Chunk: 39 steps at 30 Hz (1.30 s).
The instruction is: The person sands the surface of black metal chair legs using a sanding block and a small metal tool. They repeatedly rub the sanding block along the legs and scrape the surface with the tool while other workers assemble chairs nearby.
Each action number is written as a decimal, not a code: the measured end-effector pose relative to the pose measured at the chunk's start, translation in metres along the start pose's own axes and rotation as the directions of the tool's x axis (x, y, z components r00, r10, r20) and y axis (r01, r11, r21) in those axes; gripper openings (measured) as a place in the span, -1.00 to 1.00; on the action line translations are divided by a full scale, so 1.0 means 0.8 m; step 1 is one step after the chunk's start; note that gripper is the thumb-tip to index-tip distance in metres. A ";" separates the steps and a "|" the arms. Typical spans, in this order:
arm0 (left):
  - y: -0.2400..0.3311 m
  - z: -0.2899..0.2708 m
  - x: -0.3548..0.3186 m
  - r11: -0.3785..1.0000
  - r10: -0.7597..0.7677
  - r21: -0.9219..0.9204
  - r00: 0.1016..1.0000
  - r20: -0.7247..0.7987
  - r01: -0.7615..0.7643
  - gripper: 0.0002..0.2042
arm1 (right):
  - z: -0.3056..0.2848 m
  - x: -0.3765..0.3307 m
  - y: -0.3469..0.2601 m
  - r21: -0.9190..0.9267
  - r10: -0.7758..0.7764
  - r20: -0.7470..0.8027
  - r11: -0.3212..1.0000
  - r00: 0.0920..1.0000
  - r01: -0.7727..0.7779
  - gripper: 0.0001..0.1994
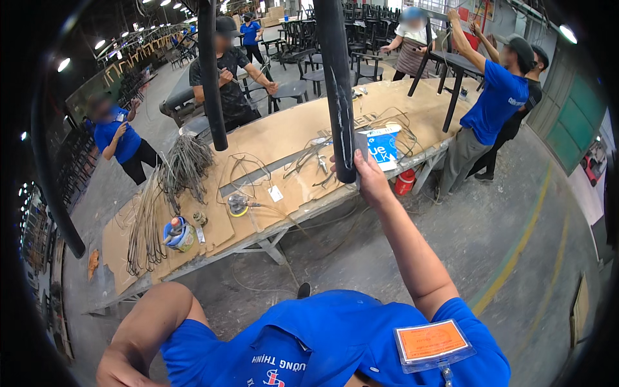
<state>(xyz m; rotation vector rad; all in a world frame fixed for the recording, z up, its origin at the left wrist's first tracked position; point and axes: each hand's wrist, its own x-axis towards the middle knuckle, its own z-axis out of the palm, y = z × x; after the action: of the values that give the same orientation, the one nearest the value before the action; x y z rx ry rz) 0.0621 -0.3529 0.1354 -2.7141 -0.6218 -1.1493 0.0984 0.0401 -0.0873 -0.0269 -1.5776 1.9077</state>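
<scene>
Leg, black, near; likely stiff, grip low. My right hand clasps grey pad against it; left hand unseen.

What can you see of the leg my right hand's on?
The leg is long, black and rounded, with pale streaks on its lower half; material unclear. Nearly upright, it runs out of view at the top, its lower end in front of the table. Your right hand is near that end, with a grey pad apparently touching its right side.
</scene>
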 end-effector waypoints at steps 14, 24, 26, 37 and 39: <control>-0.270 0.080 -0.091 0.858 -0.349 -0.509 0.652 -0.673 -0.065 -0.29 | 0.041 0.002 0.012 -0.149 -0.155 -0.029 0.977 0.987 0.149 -0.67; -0.449 0.153 -0.038 0.518 -0.672 -0.851 0.657 -0.342 0.086 -0.48 | 0.024 -0.011 -0.007 -0.368 -0.230 -0.086 0.911 0.969 0.184 -0.55; -0.449 0.165 -0.046 0.540 -0.653 -0.830 0.692 -0.308 0.140 -0.42 | 0.018 -0.016 -0.009 -0.411 -0.241 -0.101 0.894 0.965 0.180 -0.54; -0.453 0.176 -0.056 0.615 -0.580 -0.682 0.813 -0.053 0.395 -0.22 | -0.003 -0.033 -0.041 -0.584 -0.313 -0.182 0.797 0.932 0.154 -0.49; -0.456 0.178 -0.050 0.581 -0.581 -0.716 0.813 -0.031 0.388 -0.31 | -0.008 -0.035 -0.048 -0.631 -0.348 -0.155 0.755 0.925 0.179 -0.49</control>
<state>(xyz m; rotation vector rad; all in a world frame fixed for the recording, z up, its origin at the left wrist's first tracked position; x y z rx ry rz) -0.0223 0.0039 -0.0082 -2.9093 -1.1563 -2.2502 0.1409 0.0340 -0.0654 -0.3047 -1.8266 1.0592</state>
